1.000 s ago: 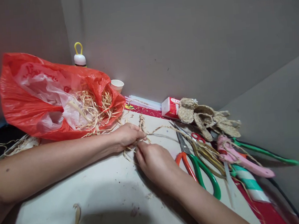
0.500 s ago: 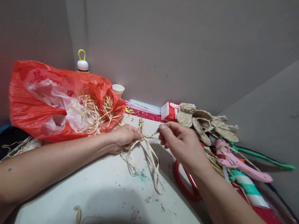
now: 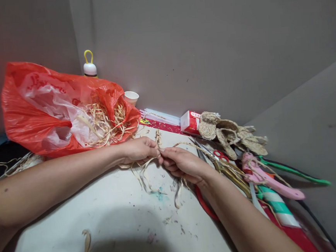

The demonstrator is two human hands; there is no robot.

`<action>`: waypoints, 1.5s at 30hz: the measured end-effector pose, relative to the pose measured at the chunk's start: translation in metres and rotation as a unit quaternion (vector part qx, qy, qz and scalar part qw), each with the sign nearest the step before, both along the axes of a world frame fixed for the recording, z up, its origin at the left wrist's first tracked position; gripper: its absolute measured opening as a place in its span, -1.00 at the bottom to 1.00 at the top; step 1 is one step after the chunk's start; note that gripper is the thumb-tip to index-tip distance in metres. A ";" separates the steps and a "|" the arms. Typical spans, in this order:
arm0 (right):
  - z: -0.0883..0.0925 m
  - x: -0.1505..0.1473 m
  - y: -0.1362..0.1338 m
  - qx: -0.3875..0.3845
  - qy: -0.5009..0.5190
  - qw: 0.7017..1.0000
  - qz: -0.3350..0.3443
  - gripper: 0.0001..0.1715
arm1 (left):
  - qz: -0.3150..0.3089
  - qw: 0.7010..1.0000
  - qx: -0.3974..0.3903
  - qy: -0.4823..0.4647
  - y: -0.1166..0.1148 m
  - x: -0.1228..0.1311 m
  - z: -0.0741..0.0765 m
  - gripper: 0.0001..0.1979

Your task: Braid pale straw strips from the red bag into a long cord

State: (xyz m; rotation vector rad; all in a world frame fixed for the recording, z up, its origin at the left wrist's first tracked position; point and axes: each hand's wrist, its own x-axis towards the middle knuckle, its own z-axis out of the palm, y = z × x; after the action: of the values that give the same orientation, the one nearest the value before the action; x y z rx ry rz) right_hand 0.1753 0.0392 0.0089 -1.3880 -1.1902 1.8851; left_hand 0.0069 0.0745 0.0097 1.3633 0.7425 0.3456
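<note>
In the head view my left hand (image 3: 139, 149) is closed in a pinch on a small braid of pale straw (image 3: 158, 135), whose plaited end sticks up beyond the fingers. My right hand (image 3: 182, 161) meets it at the fingertips, closed on the same straw. Loose flat straw strips (image 3: 143, 178) hang below both hands onto the white tabletop (image 3: 129, 222). From behind the right hand a thin twisted straw cord (image 3: 185, 143) runs off to the right. The exact spot where the fingers grip is hidden.
A red plastic bag (image 3: 36, 121) of straw strips lies at left, near a paper cup (image 3: 131, 97) and a bottle (image 3: 89, 68). On the right are woven straw pieces (image 3: 208, 126), a red-white box (image 3: 190, 122), scissors (image 3: 206, 154) and a pink-handled tool (image 3: 273, 183).
My right hand has moved left and down to meet my left hand at the braid. The twisted cord and the scissors now show behind it. The view has shifted slightly.
</note>
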 end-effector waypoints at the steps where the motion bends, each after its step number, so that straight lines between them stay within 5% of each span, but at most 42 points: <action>1: 0.000 0.001 0.001 -0.007 0.004 1.000 0.011 -0.67 | -0.004 1.000 0.015 0.012 0.001 -0.001 0.000 -0.85; 8: -0.001 0.000 0.002 -0.016 0.028 0.999 0.031 -0.64 | -0.023 0.983 0.167 0.077 0.007 -0.006 0.001 -0.90; 19: -0.010 -0.013 -0.006 0.025 -0.004 0.997 -0.067 -0.77 | -0.030 0.975 0.125 0.183 -0.014 0.001 0.011 -0.80; 25: -0.007 -0.016 -0.009 0.002 0.051 0.995 -0.085 -0.63 | 0.036 0.885 0.369 0.282 -0.036 0.015 0.004 -0.83; 34: -0.009 -0.019 -0.010 0.006 0.088 0.990 -0.110 -0.63 | 0.023 0.850 0.412 0.326 -0.040 0.018 0.002 -0.72; 40: -0.009 -0.017 -0.010 0.010 0.093 0.990 -0.104 -0.63 | 0.022 0.865 0.408 0.291 -0.037 0.010 0.011 -0.76; 45: -0.005 -0.009 -0.009 0.012 0.104 0.991 -0.079 -0.68 | -0.019 0.948 0.214 0.235 -0.014 -0.008 0.036 -0.83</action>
State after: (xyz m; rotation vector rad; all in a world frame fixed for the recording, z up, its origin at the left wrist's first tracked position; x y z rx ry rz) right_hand 0.1661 0.0302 0.0036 -1.2009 -0.9708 1.8460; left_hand -0.0006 0.0600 0.0453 1.9055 1.0741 0.1504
